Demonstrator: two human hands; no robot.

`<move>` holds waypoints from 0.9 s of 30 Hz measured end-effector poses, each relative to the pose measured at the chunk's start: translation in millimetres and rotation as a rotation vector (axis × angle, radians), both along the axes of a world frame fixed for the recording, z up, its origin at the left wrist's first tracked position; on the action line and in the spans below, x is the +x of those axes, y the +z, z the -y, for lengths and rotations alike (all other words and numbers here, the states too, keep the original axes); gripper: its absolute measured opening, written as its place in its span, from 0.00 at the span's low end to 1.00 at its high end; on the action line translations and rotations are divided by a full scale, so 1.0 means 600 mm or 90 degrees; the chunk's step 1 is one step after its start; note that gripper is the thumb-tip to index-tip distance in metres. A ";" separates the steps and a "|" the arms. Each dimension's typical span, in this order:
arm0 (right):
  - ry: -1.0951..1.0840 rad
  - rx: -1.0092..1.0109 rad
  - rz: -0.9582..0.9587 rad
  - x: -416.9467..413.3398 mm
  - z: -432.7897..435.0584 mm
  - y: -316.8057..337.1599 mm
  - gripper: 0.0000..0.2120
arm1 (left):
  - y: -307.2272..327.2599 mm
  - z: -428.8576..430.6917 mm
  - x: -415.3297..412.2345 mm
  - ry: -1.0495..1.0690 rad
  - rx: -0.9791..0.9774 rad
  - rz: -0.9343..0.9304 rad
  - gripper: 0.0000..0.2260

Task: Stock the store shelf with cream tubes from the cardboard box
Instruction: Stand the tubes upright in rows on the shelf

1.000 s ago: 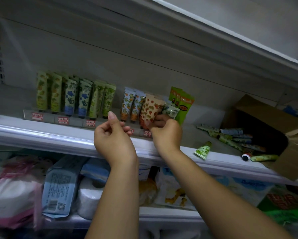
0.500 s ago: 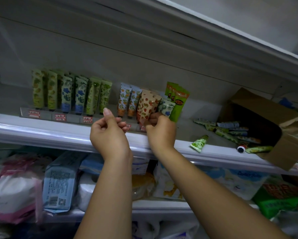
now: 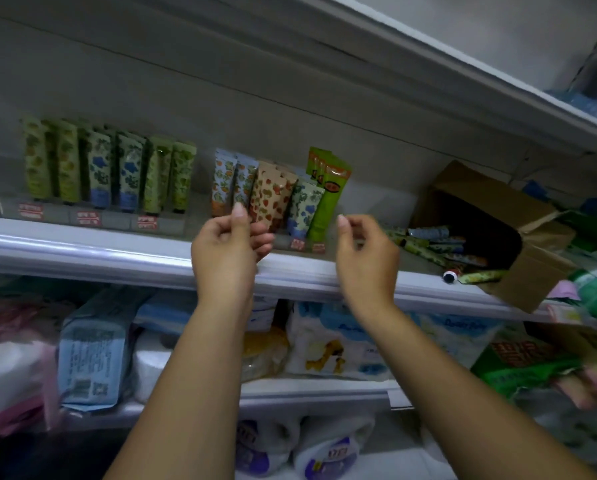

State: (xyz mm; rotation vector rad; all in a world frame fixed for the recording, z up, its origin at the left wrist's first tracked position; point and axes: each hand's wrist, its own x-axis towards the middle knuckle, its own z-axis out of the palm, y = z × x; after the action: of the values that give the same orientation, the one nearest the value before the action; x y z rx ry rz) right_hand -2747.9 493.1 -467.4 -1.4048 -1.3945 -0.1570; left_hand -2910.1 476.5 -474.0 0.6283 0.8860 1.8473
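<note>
Cardboard, brown and creased, made the box, which lay on its side at the right end of the shelf, mouth toward 9 o'clock, with loose tubes spilling from it. Those tubes lay at 3 o'clock from the right grip, near but apart from it. They lay flat, and their long axes ran mostly 9-to-3. One with a dark cap lay closest to the rim. The right grip hung over the rim, fingers loosely curled, with nothing in it. The left grip, farther off at 9 o'clock, was likewise curled and seemed empty, just in front of the standing tubes at its 12. Whether it touched them could not be told. The right grip was the nearer, so a reach toward 3 o'clock and a pinch across a tube's width looked the likely call.
</note>
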 end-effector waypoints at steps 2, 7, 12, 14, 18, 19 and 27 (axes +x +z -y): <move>-0.087 -0.080 0.024 0.054 -0.013 -0.002 0.17 | 0.001 0.005 0.018 -0.041 0.000 -0.062 0.12; 0.059 -0.379 0.068 0.130 -0.001 -0.005 0.27 | 0.007 0.015 0.061 -0.115 0.029 -0.184 0.07; -0.095 -0.305 0.060 0.250 -0.007 0.013 0.25 | 0.008 0.022 0.108 -0.153 0.094 -0.447 0.04; -0.207 -0.345 0.134 0.318 -0.020 0.011 0.27 | 0.004 0.025 0.134 -0.165 0.124 -0.560 0.05; -0.245 -0.557 0.174 0.384 -0.039 0.000 0.35 | -0.005 0.010 0.179 -0.145 0.175 -0.762 0.12; -0.225 -0.588 0.177 0.383 -0.040 0.000 0.35 | -0.007 0.002 0.189 -0.141 0.196 -0.826 0.14; -0.030 -0.525 0.120 0.336 -0.043 0.013 0.31 | 0.002 -0.028 0.230 -0.170 0.127 -1.155 0.24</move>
State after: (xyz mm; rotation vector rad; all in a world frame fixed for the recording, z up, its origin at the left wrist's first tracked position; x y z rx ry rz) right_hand -2546.3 518.8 -459.4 -2.1362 -1.6694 0.3015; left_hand -2772.2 493.5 -472.9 2.5036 1.5027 0.6959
